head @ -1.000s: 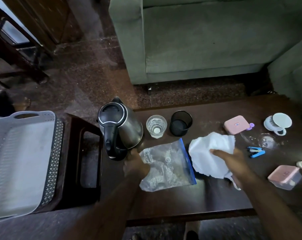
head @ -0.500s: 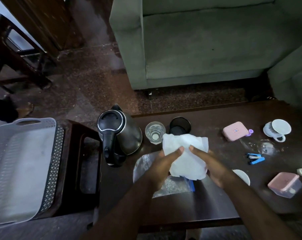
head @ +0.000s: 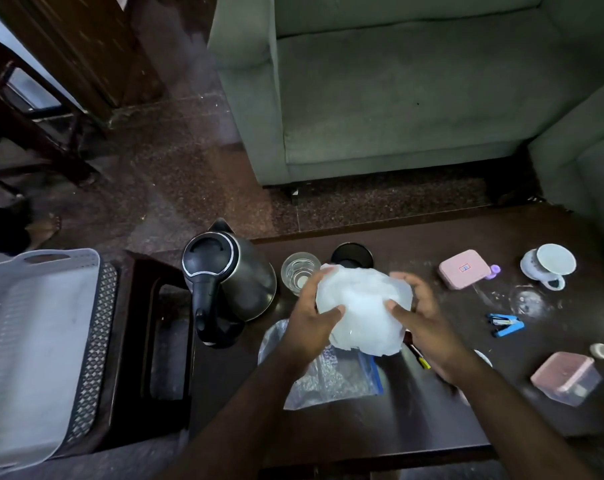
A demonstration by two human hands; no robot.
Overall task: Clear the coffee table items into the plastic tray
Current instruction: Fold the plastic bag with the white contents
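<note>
Both hands grasp one crumpled white cloth point(head: 361, 306), held above the coffee table point(head: 432, 410). Left hand point(head: 311, 317): fingers curled over the cloth's left edge, thumb pressed on its near face. Right hand point(head: 420, 317): fingers wrapped round the right edge, thumb on the front. Neither hand is fully clenched; the cloth bulges between them. Directly beneath lies a clear zip bag point(head: 328, 375) with a blue seal, flat on the table. Behind the cloth stand a drinking glass point(head: 299, 273) and a black cup point(head: 352, 254), the latter partly hidden. Kettle point(head: 224, 278) stands at the table's left end. Plastic tray point(head: 34, 341) sits well apart to the left, on a dark stool point(head: 155, 341), nothing visible in it. On the table's right side: blue stapler point(head: 505, 323), two pink boxes.
</note>
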